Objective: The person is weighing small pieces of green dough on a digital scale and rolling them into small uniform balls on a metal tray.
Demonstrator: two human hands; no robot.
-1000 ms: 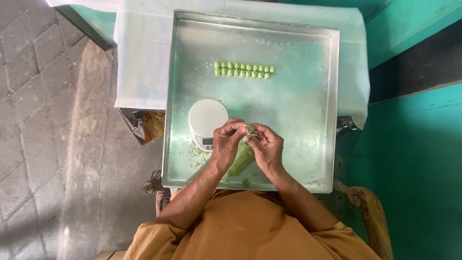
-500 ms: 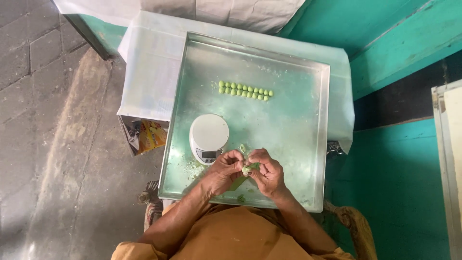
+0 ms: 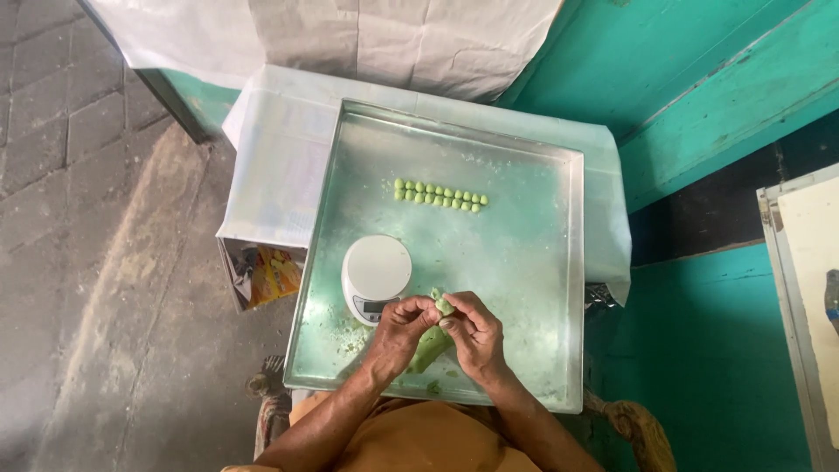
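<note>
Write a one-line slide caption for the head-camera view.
Both hands, left hand and right hand, pinch green dough over a metal tray beside a white scale.

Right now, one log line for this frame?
left hand + right hand: pinching green dough piece | dough log beneath | scale left | dough balls rowed | steel tray

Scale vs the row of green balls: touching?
Apart. The head view shows bare tray between the white scale and the row of green balls.

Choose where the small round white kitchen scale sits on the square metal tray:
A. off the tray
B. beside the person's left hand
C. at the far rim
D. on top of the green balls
B: the small round white kitchen scale sits on the square metal tray, right beside the left hand.
</note>
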